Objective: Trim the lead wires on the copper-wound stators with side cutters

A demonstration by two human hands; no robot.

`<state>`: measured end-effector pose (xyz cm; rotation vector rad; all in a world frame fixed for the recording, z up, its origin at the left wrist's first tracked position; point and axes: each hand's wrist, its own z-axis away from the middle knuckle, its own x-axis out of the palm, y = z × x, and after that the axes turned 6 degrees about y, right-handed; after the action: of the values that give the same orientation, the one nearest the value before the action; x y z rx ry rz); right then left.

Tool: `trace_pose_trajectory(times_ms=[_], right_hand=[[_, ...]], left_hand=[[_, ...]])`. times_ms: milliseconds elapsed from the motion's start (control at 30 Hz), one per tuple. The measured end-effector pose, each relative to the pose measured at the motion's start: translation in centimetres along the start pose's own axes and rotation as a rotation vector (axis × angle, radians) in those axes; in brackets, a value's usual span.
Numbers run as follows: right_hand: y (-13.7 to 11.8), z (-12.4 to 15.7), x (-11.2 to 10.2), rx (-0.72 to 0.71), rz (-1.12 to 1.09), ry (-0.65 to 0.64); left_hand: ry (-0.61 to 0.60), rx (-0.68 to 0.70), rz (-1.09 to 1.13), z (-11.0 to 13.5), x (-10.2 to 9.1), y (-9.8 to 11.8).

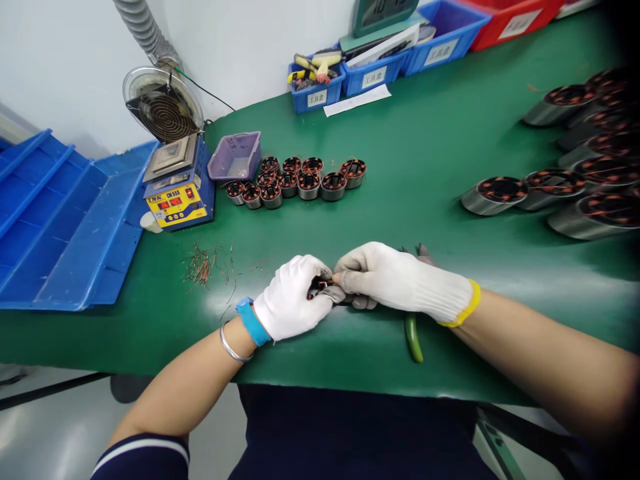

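The left hand (299, 298) is clamped around a stator (315, 287) at the table's (280, 360) near side. The right hand (383, 277) meets its edge, fingertips together; whether they pinch a wire cannot be told. A green handle (413, 339) protrudes below the right hand. Clippings (201, 265) lie leftward; grouped stators (309, 186) stand beyond.

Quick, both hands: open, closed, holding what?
Left hand: closed around a copper-wound part.
Right hand: fingers closed together at that part's edge; what they pinch, if anything, can't be told.
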<state>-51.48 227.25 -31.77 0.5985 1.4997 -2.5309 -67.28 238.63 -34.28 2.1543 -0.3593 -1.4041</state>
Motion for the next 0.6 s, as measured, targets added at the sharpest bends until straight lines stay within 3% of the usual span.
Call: trace_pose_trajectory(times_ms=[133, 300, 600], right_hand=[[0.2, 0.0, -0.2, -0.002, -0.047, -0.054], [0.0, -0.8, -0.5, 0.033, -0.218, -0.252], [0.6, -1.4, 0.1, 0.02, -0.187, -0.274]], left_hand=[[0.013, -0.003, 0.038, 0.0, -0.1, 0.2], [0.027, -0.002, 0.004, -0.1, 0.0, 0.5], [0.082, 0.007, 0.054, 0.2, 0.2, 0.6]])
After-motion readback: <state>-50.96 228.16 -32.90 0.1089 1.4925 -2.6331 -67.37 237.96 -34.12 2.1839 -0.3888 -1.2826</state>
